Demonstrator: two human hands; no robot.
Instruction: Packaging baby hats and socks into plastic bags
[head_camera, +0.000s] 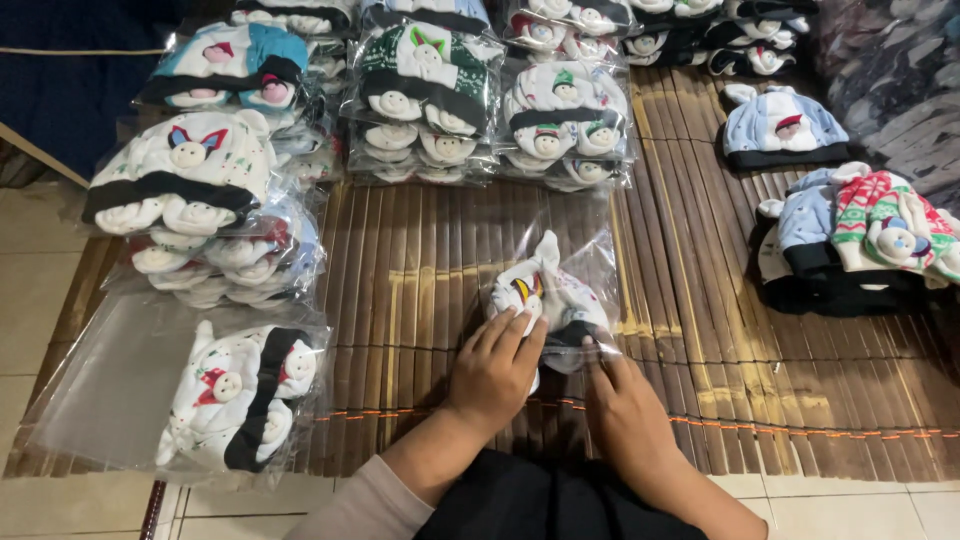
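Note:
A clear plastic bag (590, 255) lies on the bamboo mat (420, 270) in front of me with a white baby hat (545, 295) partly inside it. My left hand (492, 372) presses on the hat's lower end at the bag's mouth. My right hand (625, 405) pinches the bag's lower right edge beside the hat's black brim. Both forearms come up from the bottom of the view.
Piles of bagged baby hats (430, 90) fill the back and left of the mat. One bagged hat (240, 395) lies at the near left. Loose unbagged hats (860, 235) sit at the right. Pale floor tiles (30, 290) border the mat.

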